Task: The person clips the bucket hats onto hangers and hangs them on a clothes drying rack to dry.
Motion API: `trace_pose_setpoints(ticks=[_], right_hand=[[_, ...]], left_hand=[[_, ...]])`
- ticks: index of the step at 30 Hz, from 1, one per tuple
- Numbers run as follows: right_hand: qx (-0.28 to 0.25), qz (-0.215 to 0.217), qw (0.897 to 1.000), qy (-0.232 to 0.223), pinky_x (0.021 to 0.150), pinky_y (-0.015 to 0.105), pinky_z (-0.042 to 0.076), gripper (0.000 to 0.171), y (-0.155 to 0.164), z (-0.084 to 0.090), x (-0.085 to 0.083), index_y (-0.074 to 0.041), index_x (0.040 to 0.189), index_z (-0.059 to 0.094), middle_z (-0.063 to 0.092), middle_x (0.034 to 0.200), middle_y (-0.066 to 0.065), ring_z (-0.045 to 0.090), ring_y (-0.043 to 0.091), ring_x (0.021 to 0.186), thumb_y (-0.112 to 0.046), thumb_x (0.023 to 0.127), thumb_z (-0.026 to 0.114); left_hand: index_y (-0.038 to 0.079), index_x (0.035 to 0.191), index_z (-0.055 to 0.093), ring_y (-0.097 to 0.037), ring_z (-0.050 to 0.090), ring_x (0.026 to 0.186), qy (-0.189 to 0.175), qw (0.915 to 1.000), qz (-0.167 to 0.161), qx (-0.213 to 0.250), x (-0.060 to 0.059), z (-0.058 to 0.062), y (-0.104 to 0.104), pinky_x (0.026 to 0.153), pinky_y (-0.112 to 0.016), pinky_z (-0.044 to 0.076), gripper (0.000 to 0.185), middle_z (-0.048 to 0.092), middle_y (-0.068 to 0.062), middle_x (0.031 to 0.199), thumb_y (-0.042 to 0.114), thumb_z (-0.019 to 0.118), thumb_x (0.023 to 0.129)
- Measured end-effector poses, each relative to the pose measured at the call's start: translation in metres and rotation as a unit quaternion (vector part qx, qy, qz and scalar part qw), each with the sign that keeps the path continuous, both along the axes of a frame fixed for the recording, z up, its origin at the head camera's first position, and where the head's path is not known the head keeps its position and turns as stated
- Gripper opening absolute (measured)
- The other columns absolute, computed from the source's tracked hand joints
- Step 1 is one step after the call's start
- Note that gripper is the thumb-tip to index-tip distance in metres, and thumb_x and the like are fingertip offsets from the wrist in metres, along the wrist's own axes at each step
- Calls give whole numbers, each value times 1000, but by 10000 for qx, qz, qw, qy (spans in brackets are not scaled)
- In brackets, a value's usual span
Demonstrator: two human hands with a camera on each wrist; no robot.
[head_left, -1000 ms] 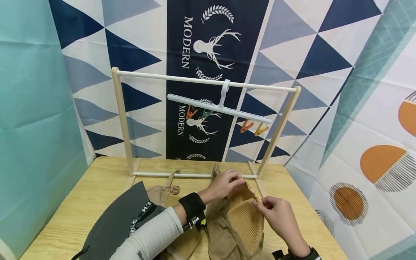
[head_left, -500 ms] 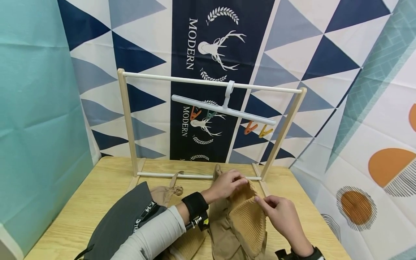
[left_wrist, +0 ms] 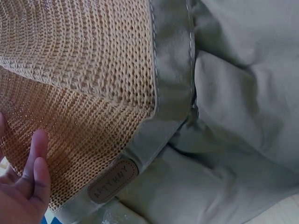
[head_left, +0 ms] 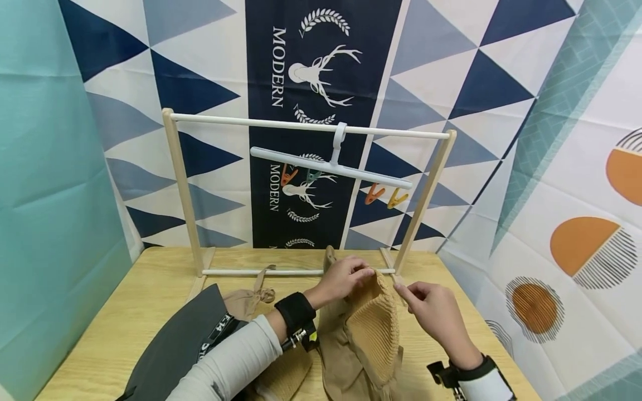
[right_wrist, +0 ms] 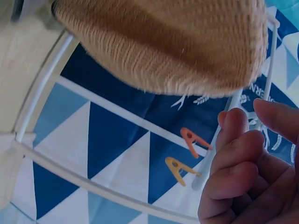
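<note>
A tan sun hat [head_left: 373, 328] with a ribbed woven part and khaki cloth stands on the table in front of me. My left hand [head_left: 346, 278] pinches the far edge of its woven part. In the left wrist view, that hand's fingers [left_wrist: 39, 149] lie against the weave, near a brown label [left_wrist: 113, 180] on the cloth band. My right hand [head_left: 436, 314] is just right of the hat, apart from it, fingers loosely curled. The right wrist view shows a gap between thumb and forefinger, with nothing held, below the hat's woven edge [right_wrist: 163, 51].
Behind stands a wooden rack [head_left: 431, 195] with a white top bar. From it hangs a pale blue hanger [head_left: 331, 167] with several clips, orange, green and yellow. A dark grey hat [head_left: 175, 340] and a tan piece with a tied ribbon [head_left: 251, 301] lie left on the table [head_left: 115, 312].
My right hand has let go of the hat's woven edge and moved slightly right and up. The left hand keeps its hold. The head view has shifted a little.
</note>
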State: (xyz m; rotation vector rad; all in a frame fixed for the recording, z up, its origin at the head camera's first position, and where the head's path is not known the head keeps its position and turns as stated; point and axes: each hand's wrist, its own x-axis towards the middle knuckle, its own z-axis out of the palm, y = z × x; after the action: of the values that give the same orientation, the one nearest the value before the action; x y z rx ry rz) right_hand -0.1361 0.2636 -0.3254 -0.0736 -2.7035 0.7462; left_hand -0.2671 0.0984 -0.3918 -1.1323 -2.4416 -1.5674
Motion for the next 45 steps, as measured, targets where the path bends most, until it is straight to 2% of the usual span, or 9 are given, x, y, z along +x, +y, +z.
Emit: trace_pose_setpoints(ticks=[5, 10, 14, 20, 25, 32, 35, 39, 45], right_hand=[[159, 38, 9998, 121, 47, 26, 37, 37, 10, 8, -17, -6, 76, 74, 62, 57, 1, 48, 11, 47, -35, 96, 62], [304, 40, 9992, 262, 48, 27, 37, 40, 16, 11, -33, -6, 76, 74, 62, 56, 1, 49, 11, 48, -37, 96, 61], [351, 33, 9990, 275, 50, 28, 37, 40, 15, 12, -44, -6, 76, 74, 62, 57, 2, 49, 12, 48, -38, 97, 60], [364, 1, 9980, 523, 54, 29, 40, 38, 12, 16, -61, 0, 91, 75, 66, 65, 7, 50, 12, 52, -35, 96, 62], [360, 72, 9967, 720, 53, 28, 39, 37, 13, 20, -76, 1, 91, 75, 66, 65, 9, 50, 13, 51, -34, 96, 62], [428, -153, 9921, 1172, 51, 29, 39, 38, 25, 26, -85, 5, 84, 75, 67, 65, 16, 52, 15, 49, -30, 94, 65], [442, -250, 9929, 1079, 54, 34, 43, 43, 28, 31, -89, 4, 87, 75, 69, 69, 17, 58, 22, 54, -36, 96, 62], [373, -301, 9948, 894, 64, 41, 49, 48, 26, 39, -99, 6, 97, 74, 72, 84, 23, 66, 32, 71, -40, 97, 58], [344, -265, 9955, 846, 67, 44, 50, 50, 24, 44, -112, 7, 102, 72, 72, 93, 26, 67, 37, 80, -40, 98, 57]], left_hand=[[10, 100, 73, -20, 68, 71, 21, 9999, 165, -45, -5, 3, -2, 64, -17, 48, 23, 65, -7, 99, 28, 58, 98], [7, 100, 73, -20, 68, 69, 209, 9992, 336, 1, -13, 8, -4, 72, -18, 46, 24, 62, -9, 91, 26, 59, 98], [6, 99, 73, -20, 67, 68, 263, 9989, 393, 39, -20, 13, -8, 70, -18, 46, 23, 61, -8, 91, 25, 60, 98], [8, 94, 73, -12, 63, 68, 563, 9963, 622, -172, -31, 19, -13, 68, -17, 44, 24, 62, -6, 88, 27, 59, 98], [10, 91, 73, -12, 61, 72, 696, 9931, 904, -281, -38, 24, -16, 71, -20, 44, 23, 63, -5, 90, 27, 59, 98], [10, 97, 74, -11, 56, 86, 854, 9927, 727, -435, -45, 32, -1, 77, -21, 44, 24, 66, -4, 98, 29, 58, 99], [12, 94, 73, -10, 53, 82, 827, 9926, 756, -466, -49, 38, 4, 74, -20, 41, 24, 62, -2, 94, 30, 58, 99], [12, 92, 72, -10, 49, 79, 751, 9924, 839, -500, -51, 43, 1, 71, -20, 39, 23, 58, -2, 88, 30, 58, 98], [11, 93, 73, -10, 51, 80, 700, 9925, 913, -401, -55, 44, -4, 71, -20, 41, 23, 60, -3, 88, 28, 60, 97]])
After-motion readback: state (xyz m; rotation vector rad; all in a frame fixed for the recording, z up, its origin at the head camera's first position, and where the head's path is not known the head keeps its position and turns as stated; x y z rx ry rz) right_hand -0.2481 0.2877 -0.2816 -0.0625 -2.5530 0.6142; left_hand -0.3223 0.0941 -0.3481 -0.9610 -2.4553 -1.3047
